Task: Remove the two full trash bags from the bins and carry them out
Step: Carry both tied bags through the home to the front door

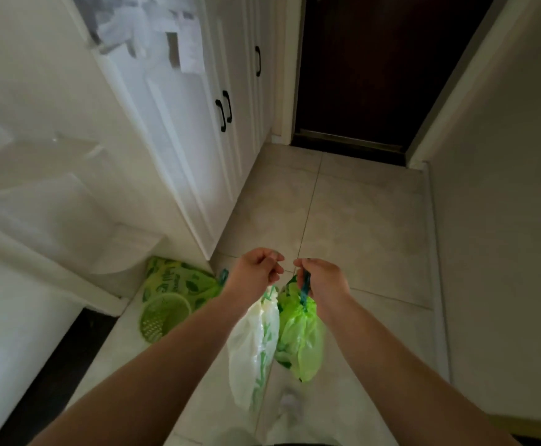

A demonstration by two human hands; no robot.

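Note:
Both arms reach forward over the tiled floor. My left hand (256, 268) is closed on the top of a white trash bag with green print (253, 346), which hangs below it. My right hand (322, 278) grips the teal drawstring of a bright green trash bag (301, 336), which hangs beside the white one and touches it. Both bags are off the floor. A small green mesh bin (161, 317) lies tipped on its side at the lower left.
White cabinets with black handles (224, 114) line the left side. A dark door (369, 69) stands ahead at the end of the tiled floor (353, 220). A plain wall (504, 204) runs along the right. A green patterned bag (179, 278) lies by the bin.

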